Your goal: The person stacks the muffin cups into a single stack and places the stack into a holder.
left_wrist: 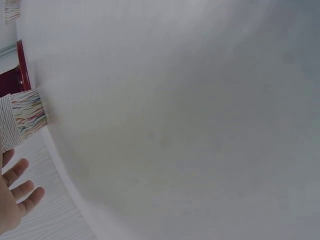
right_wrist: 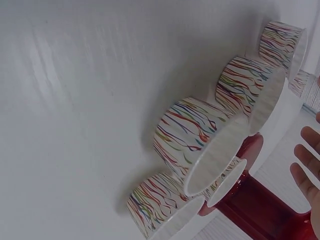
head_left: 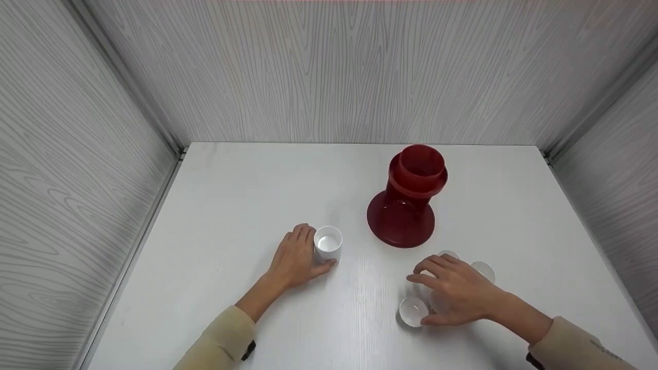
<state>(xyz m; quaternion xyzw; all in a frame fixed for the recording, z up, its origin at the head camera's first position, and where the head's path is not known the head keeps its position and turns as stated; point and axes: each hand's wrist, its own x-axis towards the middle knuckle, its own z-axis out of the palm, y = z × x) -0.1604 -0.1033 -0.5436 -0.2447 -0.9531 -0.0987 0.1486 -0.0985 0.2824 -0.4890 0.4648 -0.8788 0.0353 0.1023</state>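
Observation:
My left hand (head_left: 294,258) holds a white nested stack of paper baking cups (head_left: 328,251) upright on the table, thumb along its near side and fingers at its left. Coloured squiggles show on the lowest cup of the stack (left_wrist: 30,112) in the left wrist view. My right hand (head_left: 459,292) hovers with spread fingers over several loose paper baking cups; its thumb tip is right at the rim of one cup (head_left: 413,312). Another loose cup (head_left: 484,270) peeks out beyond the hand. In the right wrist view the patterned cups (right_wrist: 182,137) stand close together, right fingers (right_wrist: 306,159) apart from them.
Behind the hands, right of the middle, stands a red plastic piece (head_left: 402,226) with a wide round base and an open tube (head_left: 419,180) on top. The white table (head_left: 257,174) is enclosed by grey wood-grain panels (head_left: 334,72) at the back and both sides.

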